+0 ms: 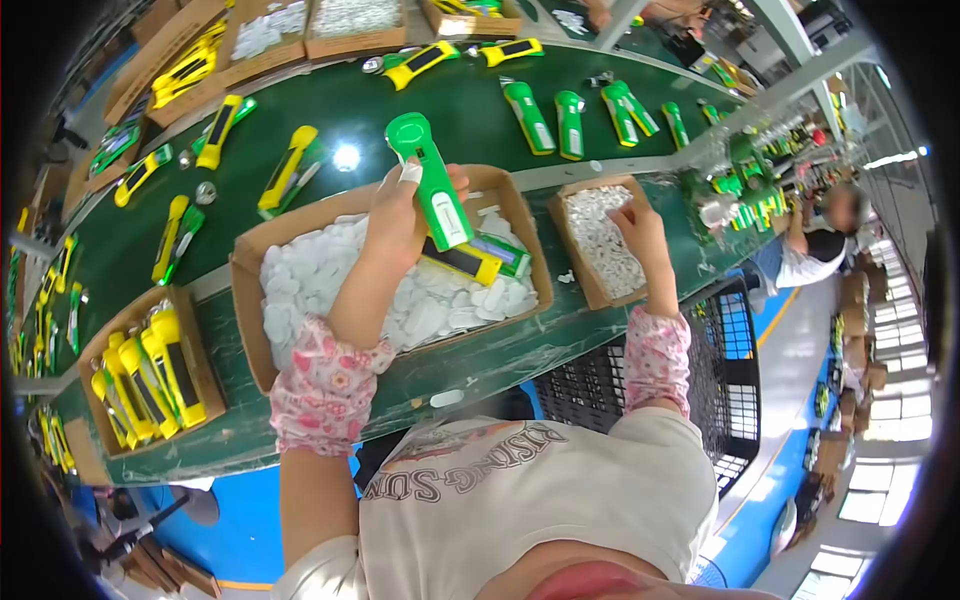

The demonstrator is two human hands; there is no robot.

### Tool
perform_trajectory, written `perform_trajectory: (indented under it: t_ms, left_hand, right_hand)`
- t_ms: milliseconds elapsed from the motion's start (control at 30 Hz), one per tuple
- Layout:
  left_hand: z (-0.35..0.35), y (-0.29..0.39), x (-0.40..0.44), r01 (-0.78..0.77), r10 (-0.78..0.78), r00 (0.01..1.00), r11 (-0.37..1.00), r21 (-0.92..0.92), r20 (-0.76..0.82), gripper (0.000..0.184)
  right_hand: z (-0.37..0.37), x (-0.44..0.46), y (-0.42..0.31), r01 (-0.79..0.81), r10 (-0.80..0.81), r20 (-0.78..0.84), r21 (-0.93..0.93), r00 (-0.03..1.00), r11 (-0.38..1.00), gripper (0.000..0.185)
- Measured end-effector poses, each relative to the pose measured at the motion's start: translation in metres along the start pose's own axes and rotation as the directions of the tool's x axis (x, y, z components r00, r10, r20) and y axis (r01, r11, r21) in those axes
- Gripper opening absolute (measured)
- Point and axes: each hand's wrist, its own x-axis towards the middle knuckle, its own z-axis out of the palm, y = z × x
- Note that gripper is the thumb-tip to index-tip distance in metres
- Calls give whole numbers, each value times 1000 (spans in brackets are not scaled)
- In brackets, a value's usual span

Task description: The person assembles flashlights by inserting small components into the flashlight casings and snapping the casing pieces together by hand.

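My left hand is closed around a green flashlight housing with a round head, a dark switch opening and a white oval panel. It is held above a cardboard box full of white oval plastic pieces. A yellow flashlight part with a dark strip and a green part lie on those pieces. My right hand is over a smaller cardboard box of tiny shiny pieces. Its fingertips are pinched together; whatever is between them is too small to make out.
Several yellow and green flashlights lie along the green conveyor belt. A box of yellow parts stands at left, with open cartons beyond the belt. At right are a black crate and another person.
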Motion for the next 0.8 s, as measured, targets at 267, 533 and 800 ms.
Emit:
perform_trajectory:
  t_ms: [267,533,800]
  left_hand:
    - [19,-3,-7,-21,-4,985,990,140,175,36]
    - [6,-16,-6,-228,164,970,873,430,181,46]
    - [2,-27,-6,-361,240,932,665,653,271,49]
  right_hand:
    - [6,62,-118,-29,-160,204,699,966,714,17]
    - [40,54,-209,98,-392,89,897,916,432,12]
    - [59,43,-204,88,-326,18,948,945,306,33]
